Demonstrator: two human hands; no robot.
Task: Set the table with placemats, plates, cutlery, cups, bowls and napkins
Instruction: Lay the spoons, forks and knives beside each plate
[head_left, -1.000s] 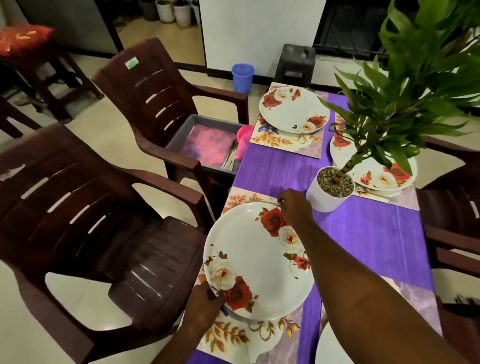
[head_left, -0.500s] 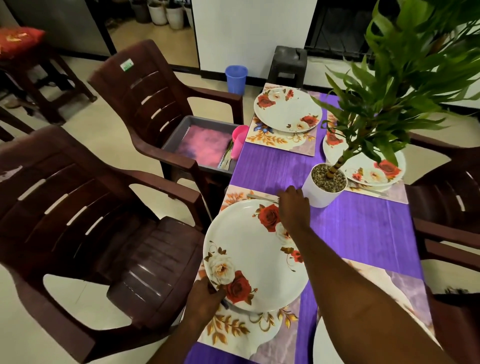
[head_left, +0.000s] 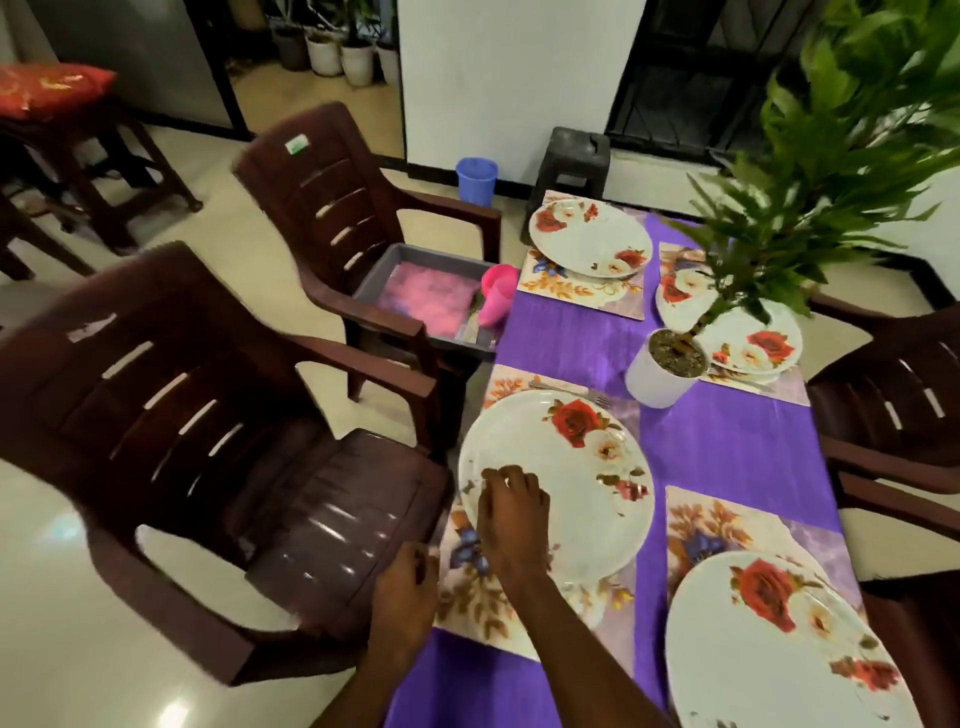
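Reaching in from the bottom edge, the left hand (head_left: 402, 582) is hanging just off the table's near left corner with its fingers loosely curled and nothing in them, while the right hand (head_left: 511, 514) is lying across the near left rim of a rose-patterned plate (head_left: 571, 499), fingertips bent down onto the white surface; whether they are pinching the rim or only pressing on it I cannot tell. That plate is sitting on a floral placemat (head_left: 483, 592), which is lying on the purple tablecloth (head_left: 727, 447) at the near left place. A fork (head_left: 569, 391) is lying on the same placemat just beyond the plate's far edge. To the right, a second plate (head_left: 779, 639) is resting on its own placemat at the near right place, partly cut by the frame. Further along, a white pot (head_left: 657, 382) holding a leafy green plant (head_left: 841, 171) is standing on the cloth near the middle, and behind it a third plate (head_left: 753, 343) is showing on the far right mat. A fourth plate (head_left: 589, 239) is sitting on the far left mat. Beside the table, a brown chair (head_left: 171, 431) is standing near, and on the seat of the next chair a grey tray (head_left: 415, 296) is carrying pink cloth, with a pink cup (head_left: 496, 293) lying tipped at its table-side edge. A blue bin (head_left: 475, 179) and a dark stool (head_left: 574, 161) are standing by the far wall
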